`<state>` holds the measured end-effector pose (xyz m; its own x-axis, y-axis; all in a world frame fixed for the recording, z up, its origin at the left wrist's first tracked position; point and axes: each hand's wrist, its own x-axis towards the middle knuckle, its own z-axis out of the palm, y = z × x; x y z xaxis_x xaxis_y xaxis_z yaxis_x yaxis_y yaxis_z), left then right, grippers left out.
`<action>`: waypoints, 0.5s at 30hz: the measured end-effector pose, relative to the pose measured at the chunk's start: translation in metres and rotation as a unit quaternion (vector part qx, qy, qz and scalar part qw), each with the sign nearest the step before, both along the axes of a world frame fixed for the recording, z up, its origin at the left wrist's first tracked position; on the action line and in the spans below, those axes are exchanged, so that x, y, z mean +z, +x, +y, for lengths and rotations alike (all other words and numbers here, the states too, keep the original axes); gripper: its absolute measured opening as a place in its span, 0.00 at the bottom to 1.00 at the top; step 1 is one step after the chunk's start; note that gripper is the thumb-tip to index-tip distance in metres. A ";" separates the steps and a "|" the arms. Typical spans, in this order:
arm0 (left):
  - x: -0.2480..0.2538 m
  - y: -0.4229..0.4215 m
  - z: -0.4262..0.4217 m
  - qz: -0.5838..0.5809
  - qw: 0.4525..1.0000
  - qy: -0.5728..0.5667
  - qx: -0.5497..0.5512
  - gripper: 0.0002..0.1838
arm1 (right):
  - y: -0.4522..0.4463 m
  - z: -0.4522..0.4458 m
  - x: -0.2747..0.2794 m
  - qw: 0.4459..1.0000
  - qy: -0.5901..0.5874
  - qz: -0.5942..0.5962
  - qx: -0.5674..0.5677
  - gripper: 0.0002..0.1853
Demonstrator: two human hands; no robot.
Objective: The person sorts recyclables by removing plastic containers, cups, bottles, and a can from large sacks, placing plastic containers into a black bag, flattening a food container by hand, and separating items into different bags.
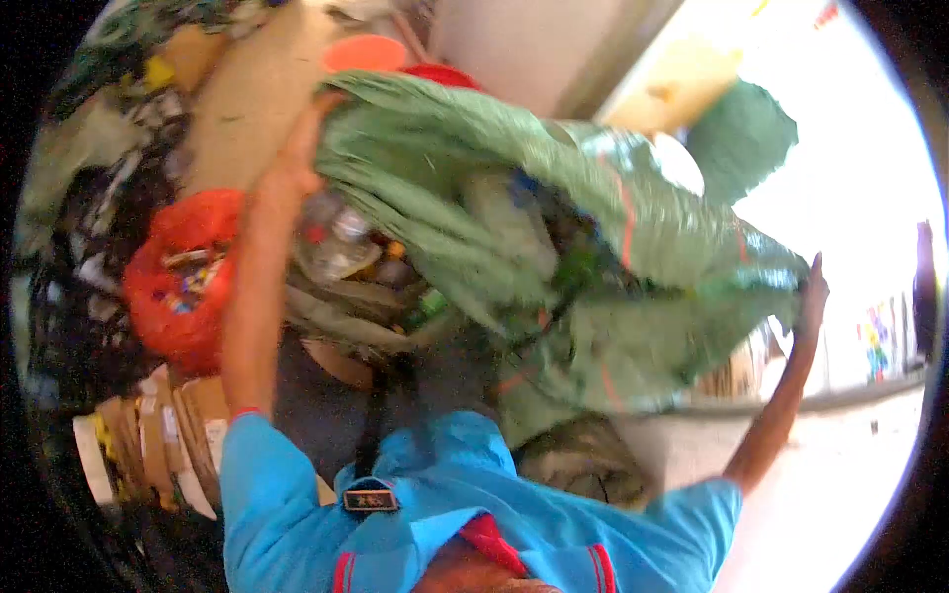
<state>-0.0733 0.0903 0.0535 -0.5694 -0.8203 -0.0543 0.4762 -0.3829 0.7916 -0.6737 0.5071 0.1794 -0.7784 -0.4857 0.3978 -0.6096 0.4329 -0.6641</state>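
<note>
A large green woven sack [682, 227] with thin orange stripes is stretched wide between my two hands, its mouth gaping toward me. My left hand [308, 138] is closed on the rim at the upper left. At the far right, my right hand [814, 287] grips the opposite edge, with that arm stretched out. Dark, blue and green contents show inside the sack, too blurred to name. Below my left forearm, clear plastic bottles [346, 247] lie in another open sack, partly covered by the green one.
A red plastic bag [178, 331] with small mixed items stands at left, above stacked flattened cardboard [163, 435]. Dark bags line the left edge. An orange basin [366, 53] and a red basin [445, 75] are behind. Another green sack [746, 138] stands at back right.
</note>
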 end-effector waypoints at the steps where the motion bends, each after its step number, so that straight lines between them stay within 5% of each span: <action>1: 0.004 -0.005 0.010 0.019 0.998 -0.038 -0.034 0.21 | -0.032 0.017 0.003 0.996 0.019 0.082 0.012 0.28; 4: 0.001 -0.027 0.011 0.083 0.982 -0.106 -0.135 0.20 | -0.087 0.058 0.005 0.978 0.069 0.196 -0.013 0.30; 5: -0.004 -0.034 -0.005 0.029 0.995 -0.059 -0.082 0.20 | -0.096 0.063 0.005 0.979 0.066 0.190 -0.029 0.31; 10: 0.003 -0.060 -0.008 -0.071 0.997 0.017 -0.025 0.20 | -0.042 0.039 0.012 0.990 0.109 -0.023 -0.085 0.34; 12: -0.010 -0.062 -0.017 -0.073 0.995 0.018 -0.066 0.21 | -0.003 0.020 0.008 0.992 0.021 -0.111 -0.058 0.35; 15: -0.012 -0.064 -0.026 -0.089 0.995 0.018 -0.050 0.22 | 0.016 0.009 0.024 0.989 0.077 -0.124 0.019 0.32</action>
<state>-0.1376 0.0647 0.0410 -0.6271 -0.7555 -0.1894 0.2877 -0.4506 0.8451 -0.6578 0.5164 0.2038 -0.8233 -0.5556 0.1161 -0.4533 0.5205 -0.7236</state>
